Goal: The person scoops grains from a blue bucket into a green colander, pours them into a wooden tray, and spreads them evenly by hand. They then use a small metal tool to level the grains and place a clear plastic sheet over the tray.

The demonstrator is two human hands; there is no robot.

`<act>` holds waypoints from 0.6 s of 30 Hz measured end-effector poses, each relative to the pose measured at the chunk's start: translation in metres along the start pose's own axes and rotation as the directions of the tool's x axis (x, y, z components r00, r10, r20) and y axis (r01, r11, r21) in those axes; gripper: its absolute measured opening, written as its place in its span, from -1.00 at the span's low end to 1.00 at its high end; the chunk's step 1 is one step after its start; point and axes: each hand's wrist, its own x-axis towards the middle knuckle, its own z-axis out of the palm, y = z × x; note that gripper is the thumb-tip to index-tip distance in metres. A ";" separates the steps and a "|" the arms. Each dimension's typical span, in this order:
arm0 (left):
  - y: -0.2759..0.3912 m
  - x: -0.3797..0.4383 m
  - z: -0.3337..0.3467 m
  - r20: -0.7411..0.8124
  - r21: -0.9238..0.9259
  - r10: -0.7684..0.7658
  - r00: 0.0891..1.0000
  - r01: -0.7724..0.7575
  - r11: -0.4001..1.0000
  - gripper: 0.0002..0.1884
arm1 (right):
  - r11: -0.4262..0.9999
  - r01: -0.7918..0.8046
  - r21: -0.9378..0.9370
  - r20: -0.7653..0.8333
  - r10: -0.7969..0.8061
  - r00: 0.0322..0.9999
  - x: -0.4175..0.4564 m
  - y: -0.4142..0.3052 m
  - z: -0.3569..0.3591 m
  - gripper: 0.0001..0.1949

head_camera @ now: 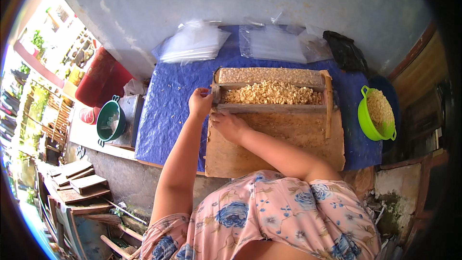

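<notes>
My left hand (201,103) is at the left end of a wooden frame (274,108), its fingertips close together there; whether they pinch something is too small to tell. Just below the frame's lower left corner, my right hand (228,124) rests with bent fingers at the frame's edge, over a brown wooden board (274,148). Loose pale soybeans (274,93) lie heaped inside the frame. Behind them, along the frame's far side, is a long block of packed beans (270,75) that looks wrapped in clear plastic. A narrow wooden strip (328,108) lies across the frame's right end and onto the board.
Clear plastic bags (195,45) and another stack (278,47) lie at the back of the blue tarpaulin (166,115), beside a black plastic bag (346,50). On the right stands a green basin (368,119) of beans; a dark green colander (111,121) is on the left.
</notes>
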 end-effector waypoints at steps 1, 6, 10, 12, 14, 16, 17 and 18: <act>-0.001 0.001 0.000 0.008 -0.038 -0.012 1.000 0.012 0.999 -0.63 | 0.989 0.083 -0.122 -0.026 -0.087 0.996 -0.001 0.004 0.008 -0.80; -0.011 -0.001 -0.003 0.098 -0.245 -0.088 0.991 0.110 0.963 -0.65 | 0.996 -0.002 -0.094 -0.098 -0.007 0.995 -0.021 0.017 0.026 -0.83; -0.020 -0.014 -0.008 0.098 -0.405 -0.091 0.991 0.123 0.906 -0.67 | 0.996 0.077 -0.041 -0.003 -0.077 0.997 -0.045 0.023 0.003 -0.81; -0.024 -0.023 -0.012 0.095 -0.447 -0.103 0.990 0.135 0.884 -0.68 | 0.996 0.084 -0.004 0.005 -0.084 0.996 -0.049 0.018 -0.007 -0.80; -0.028 -0.034 -0.017 0.092 -0.503 -0.127 0.988 0.156 0.850 -0.69 | 1.000 -0.006 0.016 0.019 0.005 1.000 -0.052 0.009 -0.012 -0.81; -0.031 -0.046 -0.028 0.110 -0.444 -0.115 0.987 0.152 0.883 -0.70 | 0.993 -0.092 0.075 -0.024 0.094 0.995 -0.052 0.003 -0.013 -0.81; -0.034 -0.053 -0.035 0.120 -0.412 -0.114 0.986 0.154 0.898 -0.70 | 0.986 -0.131 0.106 -0.032 0.135 0.990 -0.051 0.000 -0.013 -0.81; -0.036 -0.060 -0.042 0.093 -0.372 -0.082 0.992 0.111 0.922 -0.76 | 0.987 -0.134 0.083 -0.001 0.135 0.991 -0.050 -0.002 -0.012 -0.80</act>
